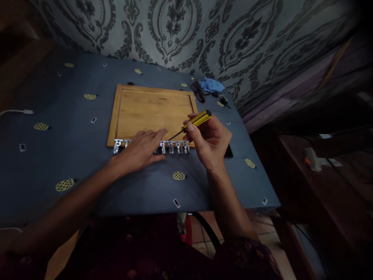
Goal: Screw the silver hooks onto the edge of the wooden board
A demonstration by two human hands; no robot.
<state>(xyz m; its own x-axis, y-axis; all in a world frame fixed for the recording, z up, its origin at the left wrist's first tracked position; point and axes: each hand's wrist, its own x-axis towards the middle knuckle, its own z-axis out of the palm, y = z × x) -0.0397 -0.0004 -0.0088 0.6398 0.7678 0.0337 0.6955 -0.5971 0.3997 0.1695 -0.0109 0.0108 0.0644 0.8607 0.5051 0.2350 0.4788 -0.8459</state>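
Observation:
A framed wooden board [154, 111] lies flat on the table. Along its near edge runs a metal hook rail [178, 147], its several silver hooks hanging toward me. My left hand [140, 149] rests flat over the rail's middle with fingers stretched out, hiding some hooks. In my right hand [211, 140] is a screwdriver [198, 119] with a yellow and black handle, gripped between thumb and fingers. The shaft slants down to the left, its tip close to the rail just right of my left hand. Whether the tip touches a screw I cannot tell.
Blue cloth with pineapple prints covers the table [72, 147]. Beyond the board's far right corner lie sunglasses [200, 95], a blue cloth bundle [212, 84] and keys [223, 99]. A dark flat object [229, 151] sits beside my right wrist. A white cable [27, 111] lies at left.

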